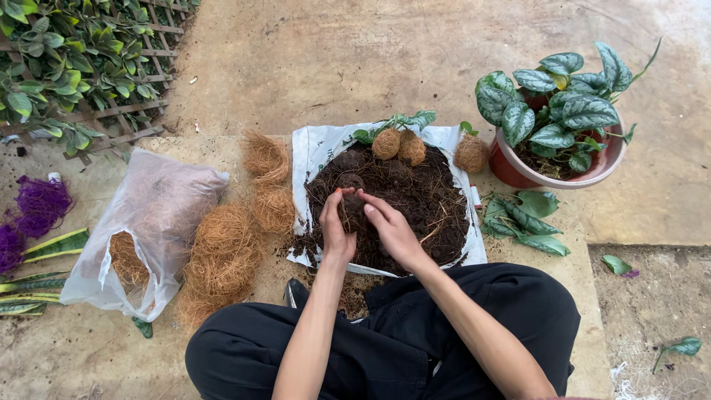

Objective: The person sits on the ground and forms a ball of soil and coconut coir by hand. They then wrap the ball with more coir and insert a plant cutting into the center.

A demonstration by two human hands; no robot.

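My left hand (334,226) and my right hand (391,229) press together around a dark clump of soil (352,210), shaping it between the palms. They hover over a pile of dark soil (415,192) spread on a white plastic sheet (315,148). Two brown fibre-wrapped balls (398,145) with green leaves sit at the pile's far edge. A third fibre ball (471,154) rests just right of the sheet.
Loose coconut fibre (226,248) lies left of the sheet, beside a clear plastic bag (152,222) holding more. A red pot with a silver-spotted plant (555,126) stands at the right, cut leaves (526,221) below it. Purple fibre (41,204) and striped leaves lie far left.
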